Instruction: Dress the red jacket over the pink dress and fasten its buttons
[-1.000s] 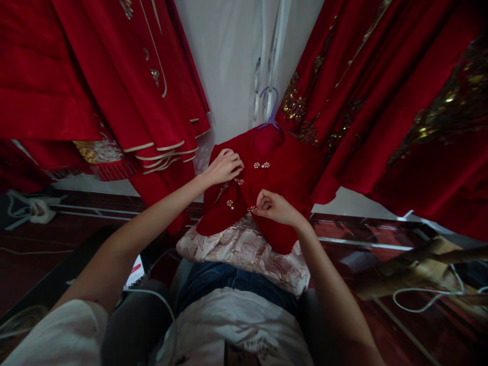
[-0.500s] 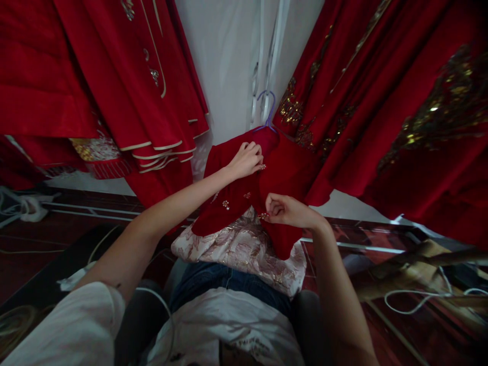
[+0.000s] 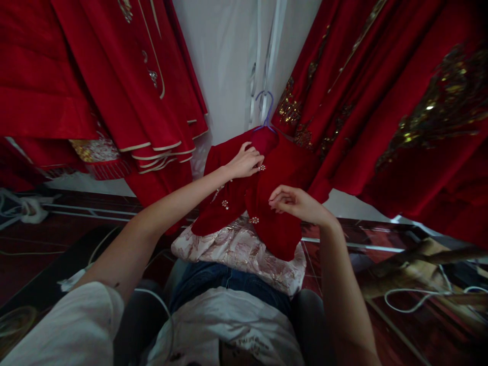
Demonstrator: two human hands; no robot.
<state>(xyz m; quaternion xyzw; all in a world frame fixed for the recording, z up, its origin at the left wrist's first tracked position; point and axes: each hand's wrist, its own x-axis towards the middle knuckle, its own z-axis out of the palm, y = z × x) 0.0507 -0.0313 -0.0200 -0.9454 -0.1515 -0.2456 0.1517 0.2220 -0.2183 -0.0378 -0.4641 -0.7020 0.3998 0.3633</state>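
A red jacket (image 3: 282,173) hangs from a purple hanger (image 3: 269,108), with a white and pink brocade cloth (image 3: 236,249) below its hem. At the jacket's upper front, my left hand (image 3: 246,162) has its fingers closed on the fabric edge beside a pearl-like flower button (image 3: 262,168). My right hand (image 3: 295,202) is loosely curled, fingers apart and holding nothing, just over the jacket's right front. Lower on that front edge sits another flower button (image 3: 254,220), uncovered. On the left side of the jacket there is a small beaded ornament (image 3: 225,204).
Red garments (image 3: 125,91) with cream piping hang at the left. Other red garments (image 3: 381,117) with gold sequins hang at the right, close to the jacket. Behind is a pale cabinet door (image 3: 221,61). A white cable (image 3: 412,300) lies at the lower right.
My right hand has let go of the lower flower button and moved up and to the right. That button now shows fully. My left hand stays nearly in place at the upper button.
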